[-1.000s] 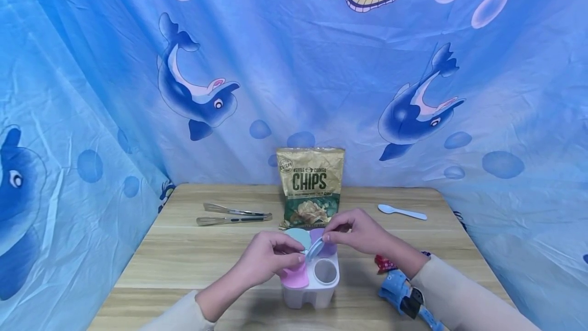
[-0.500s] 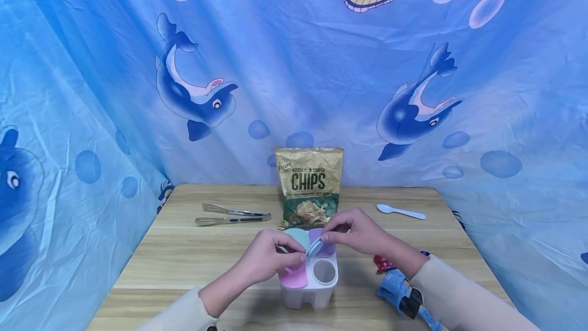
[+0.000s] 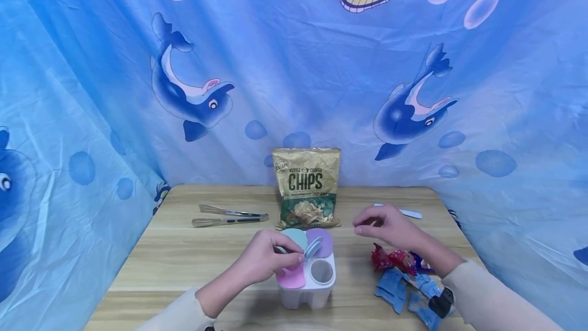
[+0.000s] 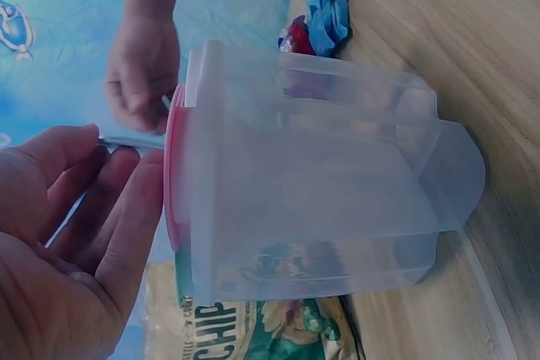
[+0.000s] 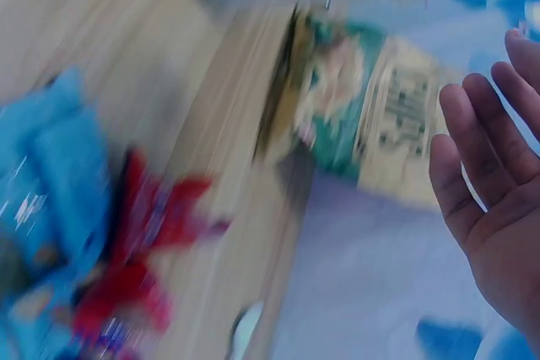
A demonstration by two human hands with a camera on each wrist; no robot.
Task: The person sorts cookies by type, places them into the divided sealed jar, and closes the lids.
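My left hand [image 3: 264, 257] pinches a light blue round lid [image 3: 313, 248] between thumb and fingers, holding it tilted above a white translucent container [image 3: 305, 298]. One round opening [image 3: 322, 271] at the container's near right is uncovered. Pink [image 3: 291, 278], teal [image 3: 296, 237] and purple [image 3: 324, 240] lids cover other parts of its top. In the left wrist view, the lid [image 4: 131, 142] shows edge-on at the fingertips. My right hand [image 3: 388, 226] holds nothing, fingers loosely bent, above the table by a white spoon [image 3: 412, 214] that it partly covers.
A chips bag [image 3: 306, 183] stands behind the container. Metal tongs [image 3: 229, 216] lie at the back left. Red wrappers [image 3: 390, 258] and crumpled blue wrappers [image 3: 392, 289] lie right of the container, under the right forearm. A blue printed curtain hangs behind the wooden table [image 3: 184, 264].
My right hand has let go of the light blue lid and moved right, toward the spoon. The left hand keeps its pinch on the lid in about the same place.
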